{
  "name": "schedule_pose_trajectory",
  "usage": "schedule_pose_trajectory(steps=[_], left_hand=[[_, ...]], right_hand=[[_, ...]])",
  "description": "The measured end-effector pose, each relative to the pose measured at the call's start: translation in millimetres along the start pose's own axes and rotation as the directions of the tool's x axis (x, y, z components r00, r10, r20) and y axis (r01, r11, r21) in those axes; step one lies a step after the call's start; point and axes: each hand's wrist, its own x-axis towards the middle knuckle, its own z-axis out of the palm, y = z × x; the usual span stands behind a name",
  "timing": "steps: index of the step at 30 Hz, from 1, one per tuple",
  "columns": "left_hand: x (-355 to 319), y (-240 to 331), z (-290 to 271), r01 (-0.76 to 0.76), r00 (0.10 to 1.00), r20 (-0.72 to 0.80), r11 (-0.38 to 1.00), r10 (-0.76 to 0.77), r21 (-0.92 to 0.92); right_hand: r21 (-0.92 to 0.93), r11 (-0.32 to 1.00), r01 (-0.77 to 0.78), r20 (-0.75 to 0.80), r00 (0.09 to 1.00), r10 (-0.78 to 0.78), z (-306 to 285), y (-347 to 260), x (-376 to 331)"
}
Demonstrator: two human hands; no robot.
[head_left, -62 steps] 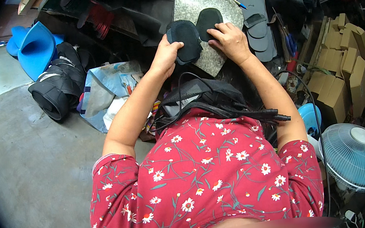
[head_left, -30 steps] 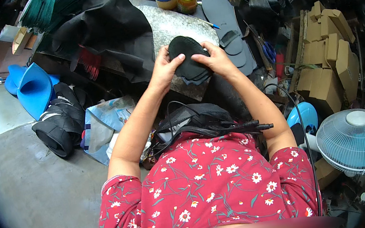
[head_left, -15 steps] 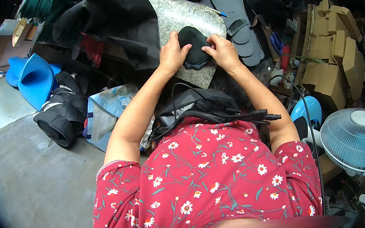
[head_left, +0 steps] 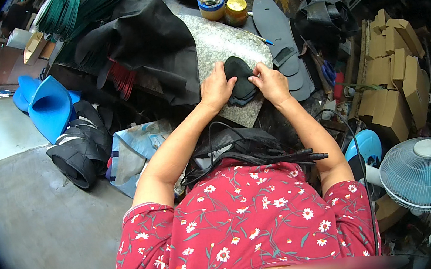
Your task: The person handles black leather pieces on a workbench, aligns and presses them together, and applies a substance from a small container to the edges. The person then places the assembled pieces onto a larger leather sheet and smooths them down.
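A stack of rounded black pieces point(head_left: 239, 77), like cut parts for a shoe upper, is between my hands over a speckled grey stone slab point(head_left: 206, 31). My left hand point(head_left: 216, 87) grips the left edge, thumb on top and fingers behind. On the other side my right hand point(head_left: 271, 82) pinches the right edge between thumb and fingers. At the lower end, edges of further layers show. Right of the slab lie grey-black shoe soles point(head_left: 270, 24) with small rounded pieces on them. A blue-capped pen point(head_left: 264, 39) rests at the slab's right edge.
Beyond the slab stand two glue jars point(head_left: 211, 5). Black sheeting point(head_left: 152, 50) drapes at left, near blue foam shapes point(head_left: 50, 108) and a black roll point(head_left: 79, 155). Cardboard boxes point(head_left: 385, 104) and a fan point(head_left: 422, 175) are at right; a black cable point(head_left: 357, 143) hangs near my right arm.
The view has tilted, so the bench sits lower in the picture and yellow sheets show at the far edge. Both hands still hold the black pieces, with the right fingers slightly shifted.
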Motion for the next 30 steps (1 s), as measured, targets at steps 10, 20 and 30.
schedule_pose_trajectory(steps=[10, 20, 30], left_hand=[[3.1, 11.4, -18.3, 0.057, 0.995, 0.075, 0.992, -0.065, 0.111], [10.8, 17.0, -36.7, -0.144, 0.987, -0.050, 0.976, 0.154, 0.162], [26.9, 33.0, -12.8, -0.606, 0.795, 0.145, 0.761, 0.589, 0.231]], right_hand=[[-0.406, 0.885, 0.226, -0.217, 0.917, -0.334, -38.5, 64.9, 22.9], [-0.165, 0.957, 0.240, -0.490, 0.822, -0.291, -45.1, 39.9, 49.0], [0.006, 0.963, 0.269, -0.520, 0.823, -0.227, -34.6, 23.4, -27.1]])
